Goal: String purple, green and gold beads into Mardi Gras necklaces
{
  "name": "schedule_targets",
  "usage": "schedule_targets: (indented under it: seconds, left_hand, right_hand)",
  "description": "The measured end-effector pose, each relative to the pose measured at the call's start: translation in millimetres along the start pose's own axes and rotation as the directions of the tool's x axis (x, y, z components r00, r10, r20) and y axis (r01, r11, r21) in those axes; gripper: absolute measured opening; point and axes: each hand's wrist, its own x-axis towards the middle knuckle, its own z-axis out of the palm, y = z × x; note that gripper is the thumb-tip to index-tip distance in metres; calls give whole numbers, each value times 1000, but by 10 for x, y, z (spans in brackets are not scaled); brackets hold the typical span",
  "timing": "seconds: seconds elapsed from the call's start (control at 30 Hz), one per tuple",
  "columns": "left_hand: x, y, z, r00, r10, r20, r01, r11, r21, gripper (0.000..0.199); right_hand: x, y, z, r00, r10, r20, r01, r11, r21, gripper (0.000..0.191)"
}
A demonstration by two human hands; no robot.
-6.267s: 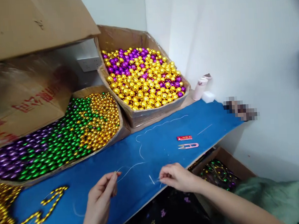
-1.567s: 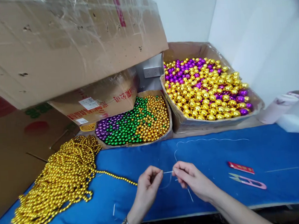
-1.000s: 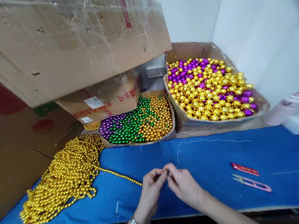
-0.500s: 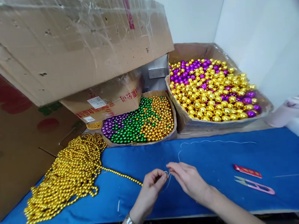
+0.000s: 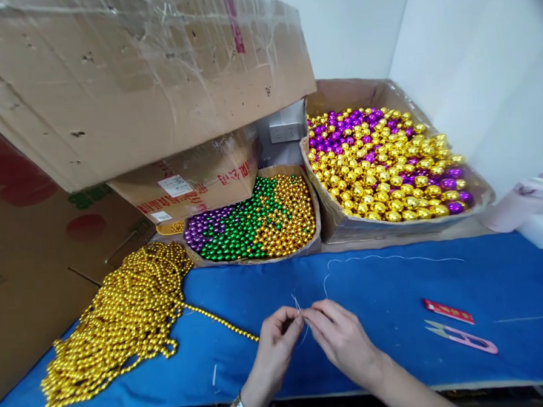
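My left hand (image 5: 279, 343) pinches a thin white thread (image 5: 297, 302) between thumb and forefinger. Touching it from the right, my right hand (image 5: 345, 339) has its fingertips closed on the same thread. A long tail of the thread runs from the right hand across the blue cloth (image 5: 239, 290) toward the back right. A strand of gold beads (image 5: 223, 321) stretches from a big heap of gold bead strings (image 5: 122, 314) to behind my left hand, where its end is hidden.
Pink thread snips (image 5: 463, 337) and a red packet (image 5: 449, 311) lie to the right. At the back stand a carton of purple, green and gold beads (image 5: 249, 223) and a larger carton of gold and purple balls (image 5: 388, 167). A big cardboard box (image 5: 147, 82) overhangs the left.
My right hand has shifted slightly left and its fingertips now meet those of the left hand. Short thread ends now stick up above the pinch.
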Motion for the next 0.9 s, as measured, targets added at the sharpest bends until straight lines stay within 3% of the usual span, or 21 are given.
schedule_targets:
  seconds: [0.27, 0.43, 0.53, 0.63, 0.8, 0.9]
  left_hand:
    - [-40, -29, -5, 980, 200, 17, -200, 959, 202, 20]
    - [-50, -74, 32, 913, 408, 7, -376, 835, 403, 18]
    - [-42, -113, 57, 883, 470, -8, -417, 791, 446, 17]
    - [-27, -129, 70, 900, 434, -34, -371, 806, 460, 16]
    - [2, -114, 63, 966, 248, -69, -208, 910, 358, 21]
    - [0, -96, 64, 967, 244, -69, -204, 909, 363, 22]
  right_hand:
    - [48, -23, 37, 993, 121, -7, -121, 992, 43, 17]
    - [47, -28, 66, 988, 152, 6, -152, 988, 5, 18]
    - [31, -24, 129, 989, 149, 18, -148, 988, -47, 22]
    - [19, -24, 193, 989, 143, 38, -139, 987, -84, 25]
    - [33, -23, 220, 981, 191, 28, -190, 981, -43, 22]
    - [49, -13, 192, 975, 215, 45, -218, 975, 52, 20]
